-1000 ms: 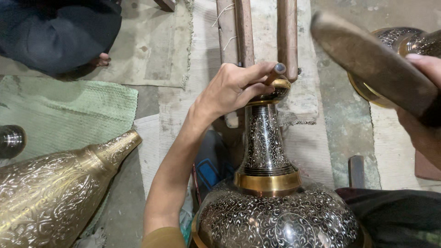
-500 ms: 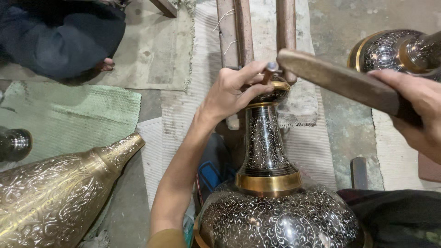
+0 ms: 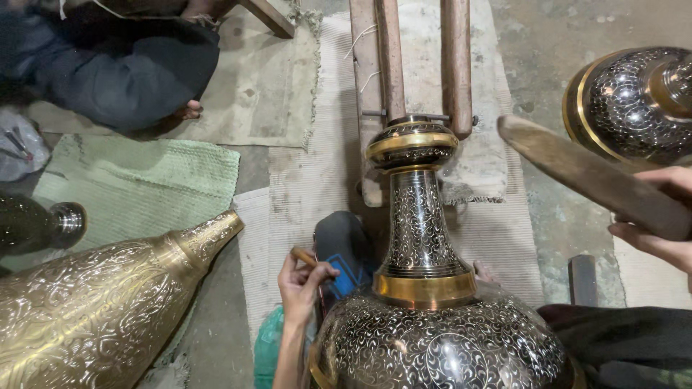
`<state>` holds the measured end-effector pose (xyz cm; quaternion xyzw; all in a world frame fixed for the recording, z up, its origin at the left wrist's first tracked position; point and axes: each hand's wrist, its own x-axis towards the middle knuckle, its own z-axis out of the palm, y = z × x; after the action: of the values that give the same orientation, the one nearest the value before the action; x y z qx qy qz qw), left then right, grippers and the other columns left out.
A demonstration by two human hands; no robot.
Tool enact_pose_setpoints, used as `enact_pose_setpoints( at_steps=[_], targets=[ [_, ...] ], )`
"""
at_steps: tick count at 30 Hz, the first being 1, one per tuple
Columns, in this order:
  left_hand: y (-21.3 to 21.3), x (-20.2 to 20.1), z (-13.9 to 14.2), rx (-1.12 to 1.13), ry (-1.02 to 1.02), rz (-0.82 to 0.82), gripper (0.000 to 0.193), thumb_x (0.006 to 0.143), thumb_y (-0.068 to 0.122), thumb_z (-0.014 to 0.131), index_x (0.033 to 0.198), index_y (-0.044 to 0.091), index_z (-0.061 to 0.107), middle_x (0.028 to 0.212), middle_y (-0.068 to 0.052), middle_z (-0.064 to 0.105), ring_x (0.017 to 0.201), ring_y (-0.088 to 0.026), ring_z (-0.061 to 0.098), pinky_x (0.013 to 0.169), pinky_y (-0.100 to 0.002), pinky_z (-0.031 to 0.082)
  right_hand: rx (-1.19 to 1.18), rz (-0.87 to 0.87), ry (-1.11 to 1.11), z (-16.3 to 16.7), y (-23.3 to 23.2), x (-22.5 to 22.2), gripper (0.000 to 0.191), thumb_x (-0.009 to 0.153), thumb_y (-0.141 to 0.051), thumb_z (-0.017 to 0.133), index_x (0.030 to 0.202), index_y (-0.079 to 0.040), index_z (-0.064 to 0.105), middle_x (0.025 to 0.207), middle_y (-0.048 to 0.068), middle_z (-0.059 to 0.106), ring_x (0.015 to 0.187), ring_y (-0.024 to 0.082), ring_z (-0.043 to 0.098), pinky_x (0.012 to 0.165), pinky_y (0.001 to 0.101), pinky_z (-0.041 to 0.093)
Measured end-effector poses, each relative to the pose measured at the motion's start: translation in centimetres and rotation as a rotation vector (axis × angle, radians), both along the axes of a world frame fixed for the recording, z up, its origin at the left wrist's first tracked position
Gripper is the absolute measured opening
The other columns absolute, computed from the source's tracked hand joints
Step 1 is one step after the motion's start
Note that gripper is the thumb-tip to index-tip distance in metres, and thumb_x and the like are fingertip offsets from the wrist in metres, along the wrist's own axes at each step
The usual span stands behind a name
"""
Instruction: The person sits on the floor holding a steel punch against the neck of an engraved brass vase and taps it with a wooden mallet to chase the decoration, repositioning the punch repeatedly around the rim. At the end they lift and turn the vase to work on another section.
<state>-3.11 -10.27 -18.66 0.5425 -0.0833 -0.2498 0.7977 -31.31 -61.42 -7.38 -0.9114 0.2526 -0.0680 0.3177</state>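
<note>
A dusty concrete floor (image 3: 548,65) is lying under the work, covered in part by a pale woven mat (image 3: 310,187), a green ribbed mat (image 3: 144,180) and a beige cloth (image 3: 267,86). In the middle a tall black vase with fine silver scrollwork and brass bands (image 3: 425,288) is standing upright, its round belly filling the lower edge of the view and its narrow neck rising to a brass-banded mouth that is sitting just against two upright wooden posts (image 3: 425,57) fixed to a worn wooden block (image 3: 476,166). The left hand (image 3: 303,284) is hovering just beside the vase's shoulder, its fingers curling closed around a small brown stick-like tool (image 3: 303,256). The right hand (image 3: 659,223) is staying at the right edge, its grip closing around a long dark wooden mallet (image 3: 591,176) that is slanting up and left, its end near the vase's mouth but apart from it. Behind the left hand a dark object with a blue patch (image 3: 346,252) is lying on the mat. To the left a large engraved brass vase (image 3: 94,310) is lying on its side, neck pointing towards the middle, and a dark round-mouthed vessel (image 3: 43,223) is sitting past it. At the upper right another black and silver vase with a brass rim (image 3: 627,101) is lying tilted. At the upper left another person in dark clothing (image 3: 115,65) is sitting on the floor.
</note>
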Motion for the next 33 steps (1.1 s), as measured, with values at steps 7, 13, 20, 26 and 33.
enact_pose_setpoints(
  at_steps=[7,13,20,26,33],
  targets=[
    [-0.9,-3.3,-3.5,-0.287,0.145,0.032,0.036,0.098,0.005,0.068,0.129,0.005,0.048,0.088,-0.014,0.070,0.084,-0.022,0.071,0.083,-0.045,0.065,-0.010,0.070,0.180,0.9,3.7,-6.7,0.057,0.073,-0.019,0.080,0.129,-0.014,0.070,0.108,0.003,0.076,0.097,0.015,0.075,0.088,0.0320,0.059],
    [-1.4,-2.6,-2.7,-0.456,0.311,-0.093,0.039,0.101,0.017,0.065,0.133,0.013,0.044,0.089,-0.002,0.057,0.087,-0.014,0.060,0.084,-0.034,0.058,-0.135,0.460,0.271,6.5,11.7,-8.6,0.062,0.072,-0.033,0.076,0.133,-0.022,0.071,0.126,-0.002,0.078,0.109,0.012,0.076,0.095,0.0315,0.058],
    [0.3,-2.2,0.5,-0.448,0.301,-0.158,0.047,0.102,0.023,0.066,0.141,0.011,0.042,0.087,0.002,0.051,0.082,-0.011,0.055,0.079,-0.028,0.050,-0.311,0.788,0.353,5.4,18.3,-8.7,0.035,0.100,-0.052,0.057,0.125,-0.036,0.076,0.120,-0.014,0.080,0.081,-0.001,0.079,0.067,0.0206,0.055],
    [2.9,-3.0,3.5,-0.499,0.297,-0.088,0.046,0.098,0.020,0.073,0.132,0.006,0.046,0.074,-0.003,0.055,0.068,-0.013,0.058,0.066,-0.026,0.052,-0.289,0.689,0.814,6.6,18.4,-6.3,0.031,0.098,-0.053,0.051,0.124,-0.049,0.067,0.112,-0.030,0.076,0.075,-0.003,0.077,0.067,0.0187,0.061],
    [2.4,-4.7,8.4,-0.431,0.351,-0.188,0.047,0.085,0.010,0.078,0.121,0.005,0.048,0.070,-0.007,0.062,0.061,-0.017,0.066,0.056,-0.035,0.061,-0.258,0.682,0.979,10.7,18.3,-1.2,0.046,0.086,-0.051,0.054,0.132,-0.054,0.054,0.107,-0.028,0.078,0.078,0.007,0.078,0.068,0.0287,0.063]
  ],
)
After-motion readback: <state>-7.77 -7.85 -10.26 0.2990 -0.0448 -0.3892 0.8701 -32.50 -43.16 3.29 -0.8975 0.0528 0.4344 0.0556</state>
